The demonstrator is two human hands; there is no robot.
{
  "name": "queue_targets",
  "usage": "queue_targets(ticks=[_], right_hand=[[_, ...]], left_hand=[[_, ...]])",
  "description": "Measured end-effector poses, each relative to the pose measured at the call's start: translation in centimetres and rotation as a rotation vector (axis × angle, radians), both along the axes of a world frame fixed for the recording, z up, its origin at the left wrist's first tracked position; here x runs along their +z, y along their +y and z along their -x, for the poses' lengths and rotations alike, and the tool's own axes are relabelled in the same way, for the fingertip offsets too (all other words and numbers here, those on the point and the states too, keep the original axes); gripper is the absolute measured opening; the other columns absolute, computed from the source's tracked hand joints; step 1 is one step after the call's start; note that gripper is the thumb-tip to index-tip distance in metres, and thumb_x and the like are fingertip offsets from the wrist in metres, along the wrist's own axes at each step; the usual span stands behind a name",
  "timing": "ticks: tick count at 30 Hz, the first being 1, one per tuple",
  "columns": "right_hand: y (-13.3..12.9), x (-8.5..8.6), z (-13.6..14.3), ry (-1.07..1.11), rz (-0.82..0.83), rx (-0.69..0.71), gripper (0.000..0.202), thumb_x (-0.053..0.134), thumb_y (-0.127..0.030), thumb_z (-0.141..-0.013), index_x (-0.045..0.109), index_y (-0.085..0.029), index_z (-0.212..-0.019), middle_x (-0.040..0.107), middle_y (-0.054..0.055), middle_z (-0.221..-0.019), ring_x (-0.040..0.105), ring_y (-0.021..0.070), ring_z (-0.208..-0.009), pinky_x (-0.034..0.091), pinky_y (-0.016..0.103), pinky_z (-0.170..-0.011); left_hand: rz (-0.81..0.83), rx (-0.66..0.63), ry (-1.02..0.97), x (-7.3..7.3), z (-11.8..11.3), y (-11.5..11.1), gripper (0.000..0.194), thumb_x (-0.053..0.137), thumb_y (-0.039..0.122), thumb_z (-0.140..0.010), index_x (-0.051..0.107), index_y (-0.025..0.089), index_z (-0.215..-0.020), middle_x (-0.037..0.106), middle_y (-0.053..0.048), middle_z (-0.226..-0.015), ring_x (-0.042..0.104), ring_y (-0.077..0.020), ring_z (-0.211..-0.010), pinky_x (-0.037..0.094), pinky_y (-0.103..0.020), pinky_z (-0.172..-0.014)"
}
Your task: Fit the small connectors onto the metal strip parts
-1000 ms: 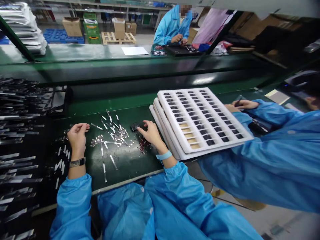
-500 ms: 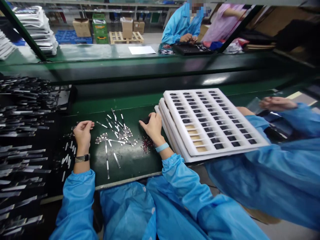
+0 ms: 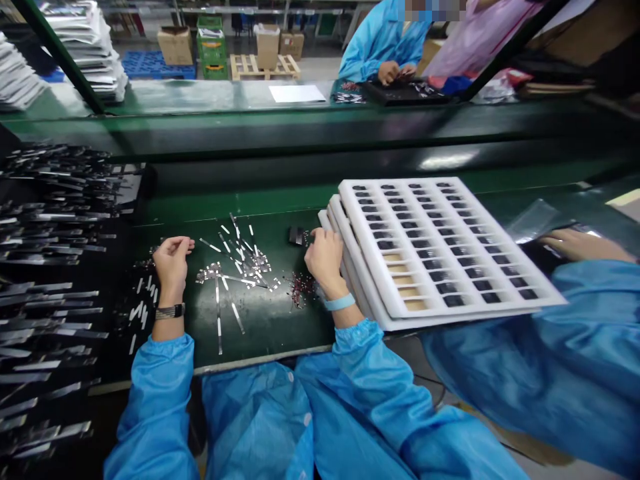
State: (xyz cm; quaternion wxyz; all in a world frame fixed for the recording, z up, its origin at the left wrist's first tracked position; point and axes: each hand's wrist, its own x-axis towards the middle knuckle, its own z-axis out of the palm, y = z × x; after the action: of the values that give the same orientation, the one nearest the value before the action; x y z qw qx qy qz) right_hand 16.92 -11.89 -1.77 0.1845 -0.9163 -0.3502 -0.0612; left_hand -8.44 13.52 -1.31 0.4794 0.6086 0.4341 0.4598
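Observation:
My left hand (image 3: 173,263) is raised over the left of the green bench with thumb and fingertips pinched together; anything between them is too small to make out. Thin flex strips with small metal ends (image 3: 245,260) lie in a loose heap to its right. My right hand (image 3: 324,260) is closed, fingers curled down to the bench beside the foam trays, its fingertips partly hidden. Just left of those fingertips sits a small black block (image 3: 296,235), with tiny bits near it. Below the hand is a scatter of tiny dark-red parts (image 3: 301,290).
Stacked white foam trays (image 3: 400,250) hold rows of black pieces, with several vacant slots. Many strips (image 3: 50,300) lie layered on black at the left. At the right is a co-worker's hand (image 3: 585,241) beside a clear bag (image 3: 535,219). Another person works across the bench.
My right hand has shifted off the black block toward the foam trays, leaving the block in plain sight. My left hand keeps its pinch. The view has swung slightly; the neighbour's hand has lowered.

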Motion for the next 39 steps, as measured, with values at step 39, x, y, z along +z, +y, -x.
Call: queue_targets(ticks=[39], right_hand=[[0.3,-3.8,-1.8,0.147,-0.244,0.202,0.006,0.062,-0.021,-0.097,0.067,-0.023,-0.094,0.066,0.012,-0.097,0.057,0.0330,-0.098,0.048,0.045,-0.085]], left_hand=[[-0.021,-0.017,-0.010,-0.6,0.2,0.1,0.017,0.075,0.031,-0.081,0.074,0.015,-0.087,0.078,-0.008,-0.085,0.076,-0.0178,-0.081,0.058,-0.026,-0.072]])
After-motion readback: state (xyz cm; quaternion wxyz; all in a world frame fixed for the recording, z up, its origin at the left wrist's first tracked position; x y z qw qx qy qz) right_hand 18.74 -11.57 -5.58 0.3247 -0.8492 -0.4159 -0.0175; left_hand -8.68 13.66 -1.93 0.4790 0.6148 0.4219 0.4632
